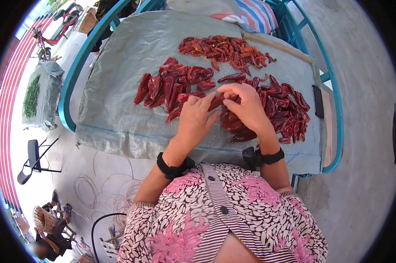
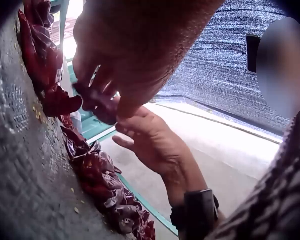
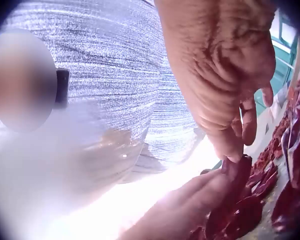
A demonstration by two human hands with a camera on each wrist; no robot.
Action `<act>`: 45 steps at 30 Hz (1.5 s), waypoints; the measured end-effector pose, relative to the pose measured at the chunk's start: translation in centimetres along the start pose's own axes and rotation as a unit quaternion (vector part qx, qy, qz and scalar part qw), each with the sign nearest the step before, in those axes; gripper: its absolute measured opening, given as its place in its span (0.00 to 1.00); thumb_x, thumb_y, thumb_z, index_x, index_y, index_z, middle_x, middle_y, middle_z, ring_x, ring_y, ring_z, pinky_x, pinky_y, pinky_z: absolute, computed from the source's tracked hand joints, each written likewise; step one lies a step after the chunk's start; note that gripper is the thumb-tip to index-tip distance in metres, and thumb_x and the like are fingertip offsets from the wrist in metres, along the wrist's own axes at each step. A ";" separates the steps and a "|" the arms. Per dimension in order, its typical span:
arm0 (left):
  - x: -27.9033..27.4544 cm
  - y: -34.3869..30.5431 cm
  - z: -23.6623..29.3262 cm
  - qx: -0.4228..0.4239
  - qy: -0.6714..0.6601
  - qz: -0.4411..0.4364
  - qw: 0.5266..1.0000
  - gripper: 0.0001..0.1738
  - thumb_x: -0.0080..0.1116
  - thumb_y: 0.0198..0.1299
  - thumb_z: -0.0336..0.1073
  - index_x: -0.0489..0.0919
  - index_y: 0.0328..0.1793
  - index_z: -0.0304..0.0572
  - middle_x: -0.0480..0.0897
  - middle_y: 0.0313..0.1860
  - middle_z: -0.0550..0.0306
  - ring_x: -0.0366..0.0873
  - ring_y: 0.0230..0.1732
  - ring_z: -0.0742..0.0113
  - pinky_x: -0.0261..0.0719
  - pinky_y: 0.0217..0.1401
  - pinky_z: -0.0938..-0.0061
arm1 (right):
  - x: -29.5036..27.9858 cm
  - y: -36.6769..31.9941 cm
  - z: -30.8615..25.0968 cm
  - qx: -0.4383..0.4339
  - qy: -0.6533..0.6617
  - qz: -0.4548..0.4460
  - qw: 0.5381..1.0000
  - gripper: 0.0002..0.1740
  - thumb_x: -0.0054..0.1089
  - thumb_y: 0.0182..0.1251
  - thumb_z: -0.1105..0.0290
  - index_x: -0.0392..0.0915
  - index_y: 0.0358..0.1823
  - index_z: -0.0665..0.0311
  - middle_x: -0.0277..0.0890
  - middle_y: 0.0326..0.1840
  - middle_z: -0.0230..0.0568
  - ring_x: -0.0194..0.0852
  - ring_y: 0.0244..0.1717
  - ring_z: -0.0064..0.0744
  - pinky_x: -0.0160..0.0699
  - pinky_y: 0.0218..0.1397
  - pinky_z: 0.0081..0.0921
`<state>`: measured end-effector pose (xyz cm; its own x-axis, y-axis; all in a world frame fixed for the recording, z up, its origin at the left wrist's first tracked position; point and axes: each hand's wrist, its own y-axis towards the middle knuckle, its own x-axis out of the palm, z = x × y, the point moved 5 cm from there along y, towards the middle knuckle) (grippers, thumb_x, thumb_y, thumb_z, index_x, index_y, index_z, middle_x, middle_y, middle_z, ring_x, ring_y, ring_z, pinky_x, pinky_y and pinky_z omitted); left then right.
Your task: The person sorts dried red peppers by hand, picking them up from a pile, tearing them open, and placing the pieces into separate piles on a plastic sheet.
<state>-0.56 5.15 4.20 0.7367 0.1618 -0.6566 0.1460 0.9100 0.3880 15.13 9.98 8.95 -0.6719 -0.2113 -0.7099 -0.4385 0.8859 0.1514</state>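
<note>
Between my two hands is a dark red dried chili pepper (image 1: 216, 101), held just above the cloth. My left hand (image 1: 194, 118) grips one end of it, fingers curled over it in the left wrist view. The thumb and fingertips of my right hand (image 1: 247, 107) pinch the other end, seen close in the right wrist view. Left of the hands lies a group of large whole peppers (image 1: 169, 90). A heap of glossy, flattened peppers (image 1: 279, 109) spreads to the right, partly hidden by the right hand and wrist.
Smaller, brighter red pepper pieces (image 1: 228, 50) are heaped farther back. The grey-green woven cloth (image 1: 114, 87) covers a bed with a teal metal frame (image 1: 68, 96). A phone (image 1: 317, 101) lies at the right edge, and a striped sack (image 1: 257, 15) at the back.
</note>
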 end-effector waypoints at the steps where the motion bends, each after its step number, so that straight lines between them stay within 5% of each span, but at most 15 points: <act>1: 0.2 -0.1 -0.3 -0.015 -0.003 -0.001 1.000 0.28 0.71 0.61 0.38 0.79 0.67 0.42 0.85 0.46 0.47 0.79 0.50 0.46 0.78 0.56 0.56 | 0.1 -0.1 -0.3 0.016 0.044 -0.017 0.999 0.17 0.65 0.63 0.77 0.86 0.54 0.59 0.84 0.40 0.34 0.81 0.45 0.33 0.74 0.62 0.32; 4: 0.0 -0.4 -0.8 -0.077 0.008 0.005 0.997 0.26 0.68 0.64 0.39 0.78 0.68 0.44 0.85 0.43 0.46 0.81 0.46 0.43 0.81 0.49 0.54 | 0.2 -0.5 0.5 0.049 0.140 -0.023 0.989 0.16 0.64 0.65 0.77 0.85 0.55 0.62 0.84 0.41 0.38 0.83 0.46 0.31 0.79 0.55 0.29; 7: -1.1 -0.1 -1.6 -0.157 0.050 0.033 0.986 0.27 0.64 0.69 0.40 0.74 0.72 0.44 0.85 0.45 0.42 0.83 0.47 0.40 0.82 0.48 0.52 | -1.9 1.0 4.0 -0.009 0.041 0.113 0.993 0.16 0.65 0.64 0.74 0.84 0.54 0.60 0.84 0.42 0.43 0.84 0.47 0.40 0.81 0.55 0.35; 9: -1.6 0.4 -2.9 -0.181 0.061 0.057 0.980 0.29 0.62 0.71 0.39 0.71 0.75 0.43 0.85 0.49 0.39 0.84 0.48 0.39 0.82 0.50 0.54 | -2.2 2.0 7.1 0.033 -0.036 0.103 0.994 0.19 0.66 0.64 0.72 0.83 0.57 0.58 0.84 0.50 0.42 0.81 0.55 0.46 0.78 0.60 0.41; 13: -2.6 2.3 -1.8 -0.048 0.123 0.118 0.984 0.34 0.66 0.64 0.32 0.70 0.77 0.41 0.81 0.61 0.41 0.75 0.62 0.39 0.75 0.66 0.53 | -1.5 4.0 10.4 0.033 -0.233 0.073 0.969 0.20 0.65 0.64 0.70 0.83 0.58 0.51 0.82 0.58 0.39 0.74 0.64 0.51 0.67 0.69 0.50; 18: -1.8 1.3 -1.5 -0.010 0.080 0.056 0.995 0.26 0.67 0.58 0.28 0.80 0.66 0.38 0.80 0.62 0.44 0.72 0.64 0.41 0.72 0.69 0.54 | -0.1 5.1 11.5 0.081 -0.324 0.028 0.942 0.17 0.64 0.66 0.68 0.84 0.56 0.48 0.82 0.58 0.37 0.77 0.62 0.47 0.60 0.71 0.55; 24: -0.7 0.0 -1.2 0.012 0.028 0.004 1.000 0.23 0.67 0.57 0.26 0.82 0.61 0.40 0.81 0.61 0.46 0.73 0.63 0.43 0.74 0.67 0.56 | -0.4 5.5 12.1 0.064 -0.248 0.044 0.966 0.13 0.62 0.68 0.71 0.85 0.52 0.50 0.84 0.53 0.38 0.80 0.58 0.45 0.65 0.67 0.55; 27: -1.6 0.0 -0.7 0.011 0.024 0.051 0.998 0.27 0.67 0.58 0.26 0.80 0.66 0.42 0.79 0.65 0.47 0.73 0.65 0.43 0.73 0.69 0.56 | -2.3 4.8 9.5 -0.019 -0.151 0.166 0.974 0.11 0.63 0.67 0.72 0.85 0.49 0.54 0.85 0.48 0.40 0.82 0.54 0.49 0.74 0.60 0.49; 30: -3.1 0.3 1.1 0.012 0.052 0.131 0.990 0.35 0.69 0.59 0.29 0.74 0.76 0.47 0.74 0.73 0.49 0.70 0.70 0.44 0.71 0.71 0.54 | -2.6 3.3 3.4 -0.069 -0.097 0.108 0.987 0.09 0.65 0.66 0.72 0.85 0.47 0.59 0.84 0.45 0.44 0.83 0.49 0.51 0.79 0.53 0.42; 34: -2.3 0.6 1.7 0.063 0.165 0.092 0.980 0.34 0.70 0.61 0.36 0.74 0.75 0.47 0.80 0.67 0.51 0.74 0.69 0.48 0.72 0.69 0.56 | 0.1 1.1 -0.6 -0.116 0.008 -0.014 0.993 0.10 0.66 0.65 0.71 0.84 0.47 0.62 0.84 0.44 0.47 0.83 0.46 0.52 0.81 0.51 0.41; 36: -1.2 0.3 0.2 -0.029 0.137 -0.041 0.989 0.33 0.69 0.62 0.36 0.74 0.75 0.47 0.84 0.61 0.52 0.79 0.64 0.51 0.75 0.66 0.58 | 0.5 0.4 -1.6 -0.115 0.045 -0.024 0.992 0.10 0.67 0.65 0.71 0.84 0.46 0.63 0.83 0.44 0.48 0.83 0.46 0.51 0.81 0.50 0.40; 37: -0.6 -0.1 -0.6 -0.075 0.122 -0.106 0.984 0.32 0.68 0.63 0.37 0.74 0.74 0.47 0.86 0.57 0.52 0.81 0.61 0.52 0.76 0.64 0.59 | 0.2 0.5 -0.9 -0.076 0.035 -0.003 0.996 0.10 0.67 0.65 0.70 0.84 0.47 0.63 0.84 0.45 0.48 0.83 0.47 0.50 0.80 0.51 0.41; 38: -0.6 -0.7 -0.8 -0.045 0.132 -0.032 0.990 0.30 0.66 0.66 0.36 0.73 0.74 0.46 0.88 0.48 0.52 0.85 0.55 0.52 0.79 0.60 0.58 | -0.5 0.4 0.2 -0.037 0.025 0.018 0.999 0.11 0.67 0.65 0.69 0.84 0.48 0.62 0.84 0.45 0.48 0.83 0.47 0.50 0.80 0.52 0.42; 41: -1.1 -1.3 -1.7 -0.157 0.065 -0.003 0.985 0.31 0.61 0.67 0.31 0.70 0.77 0.41 0.85 0.46 0.48 0.84 0.47 0.45 0.79 0.55 0.49 | -1.7 0.1 4.5 0.013 -0.156 0.103 0.982 0.14 0.69 0.65 0.67 0.83 0.51 0.60 0.85 0.46 0.46 0.84 0.49 0.48 0.77 0.55 0.45; 45: -1.3 0.0 -2.1 -0.070 0.024 0.077 0.994 0.36 0.59 0.65 0.25 0.64 0.81 0.38 0.80 0.58 0.37 0.79 0.56 0.38 0.76 0.63 0.47 | -1.0 0.3 8.5 0.122 -0.276 0.065 0.951 0.18 0.70 0.65 0.62 0.82 0.55 0.56 0.86 0.47 0.43 0.84 0.51 0.47 0.73 0.58 0.49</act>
<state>-2.87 5.75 3.71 0.7106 0.3177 -0.6278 -0.0617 0.9170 0.3942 20.77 13.99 3.88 -0.2663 0.0957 -0.9591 -0.1761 0.9735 0.1460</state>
